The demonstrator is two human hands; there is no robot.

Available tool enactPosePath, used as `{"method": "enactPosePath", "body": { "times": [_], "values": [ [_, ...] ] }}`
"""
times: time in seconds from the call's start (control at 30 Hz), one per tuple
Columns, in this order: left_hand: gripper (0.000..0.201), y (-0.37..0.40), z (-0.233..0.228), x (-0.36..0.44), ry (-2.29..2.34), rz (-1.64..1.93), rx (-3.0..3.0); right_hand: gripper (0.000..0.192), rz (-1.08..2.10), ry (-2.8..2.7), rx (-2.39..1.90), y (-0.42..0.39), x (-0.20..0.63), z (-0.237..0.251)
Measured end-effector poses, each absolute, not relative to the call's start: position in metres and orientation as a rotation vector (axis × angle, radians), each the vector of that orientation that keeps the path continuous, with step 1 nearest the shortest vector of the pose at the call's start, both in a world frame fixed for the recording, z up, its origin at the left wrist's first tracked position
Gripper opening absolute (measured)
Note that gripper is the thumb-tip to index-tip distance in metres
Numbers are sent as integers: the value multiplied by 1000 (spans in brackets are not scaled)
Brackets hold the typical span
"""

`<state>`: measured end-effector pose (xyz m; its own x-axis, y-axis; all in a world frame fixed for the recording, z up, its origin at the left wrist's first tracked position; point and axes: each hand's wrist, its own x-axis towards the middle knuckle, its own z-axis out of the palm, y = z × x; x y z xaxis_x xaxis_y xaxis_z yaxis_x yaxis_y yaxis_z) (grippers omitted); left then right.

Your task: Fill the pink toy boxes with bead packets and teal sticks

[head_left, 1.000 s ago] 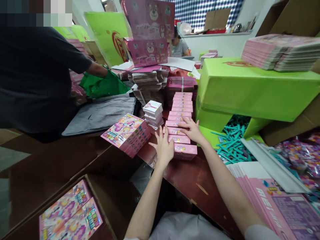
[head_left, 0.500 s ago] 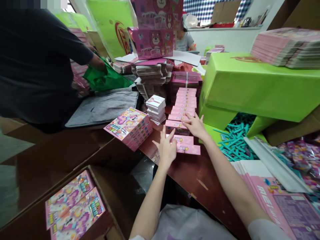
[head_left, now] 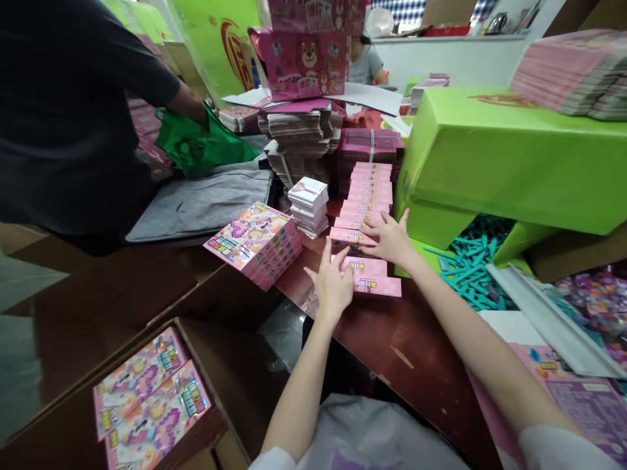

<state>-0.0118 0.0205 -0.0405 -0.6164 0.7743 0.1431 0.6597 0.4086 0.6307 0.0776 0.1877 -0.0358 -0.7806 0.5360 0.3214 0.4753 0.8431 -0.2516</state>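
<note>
Below the reddish tabletop [head_left: 416, 352], a brown carton [head_left: 240, 375] holds printed boxes [head_left: 151, 405], so some packing looks done. Left, it seems, is the row of pink boxes [head_left: 369, 189] on the tabletop, broken by a gap behind the front two. Its long axis runs away from the person; each box lies crosswise, narrow printed side up. The right hand [head_left: 394, 243] and left hand [head_left: 333, 286] meet it, fingers spread, clamped on nothing.

A: Where is the pack row [head_left: 368, 197]?

B: On the table [head_left: 416, 346], before the bundle [head_left: 355, 145]. The card stack [head_left: 308, 207] lies left of the row; the large case [head_left: 509, 163], bearing a pile [head_left: 563, 68], lies right.

A: And the kits [head_left: 255, 235]?

B: Left of the card stack, at the table edge. The carton [head_left: 215, 356] stands nearer, left of the table, with two boxes [head_left: 157, 414] inside.
</note>
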Motion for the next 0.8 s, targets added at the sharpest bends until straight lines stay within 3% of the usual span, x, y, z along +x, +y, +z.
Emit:
{"method": "enactPosePath", "body": {
  "times": [0.13, 0.33, 0.43, 0.53, 0.6, 0.8],
  "values": [
    [42, 22, -40, -12, 2492, 980, 1273, 53, 231, -2652, -709, 190, 78, -36],
    [47, 22, -41, -12, 2519, 916, 1293, 40, 231, -2557, -646, 192, 72, -46],
    [56, 27, -38, -13, 2621, 791, 1389, 44, 379, -2601, -545, 200, 78, -45],
    [55, 37, -35, -15, 2691, 660, 1518, 30, 677, -2506, -500, 213, 84, -41],
    [52, 42, -35, -16, 2708, 639, 1559, 31, 765, -2333, -563, 225, 82, -40],
    [48, 42, -36, -16, 2725, 699, 1596, 14, 560, -2422, -566, 246, 70, -50]
  ]
}}
